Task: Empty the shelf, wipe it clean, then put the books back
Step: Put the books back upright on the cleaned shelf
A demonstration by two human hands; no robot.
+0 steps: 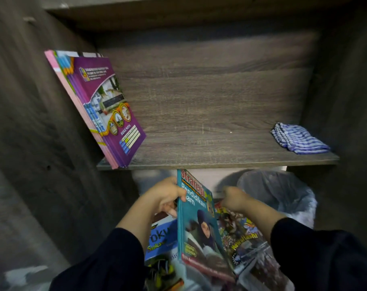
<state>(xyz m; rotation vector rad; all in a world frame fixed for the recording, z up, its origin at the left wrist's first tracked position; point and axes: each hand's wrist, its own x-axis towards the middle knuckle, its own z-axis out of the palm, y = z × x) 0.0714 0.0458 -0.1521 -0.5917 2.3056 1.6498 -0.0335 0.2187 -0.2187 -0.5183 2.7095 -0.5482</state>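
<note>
While purple notebooks lean at the bare shelf's left end, the left hand grips an upright teal textbook below its front edge, right hand curled, grip unclear.

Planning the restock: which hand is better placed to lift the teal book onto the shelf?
Left. The left hand already grips the teal book by its spine, below the shelf; the right hand is on other books.

Home or school study corner, wooden bookshelf, school notebooks; lined waste bin
</note>
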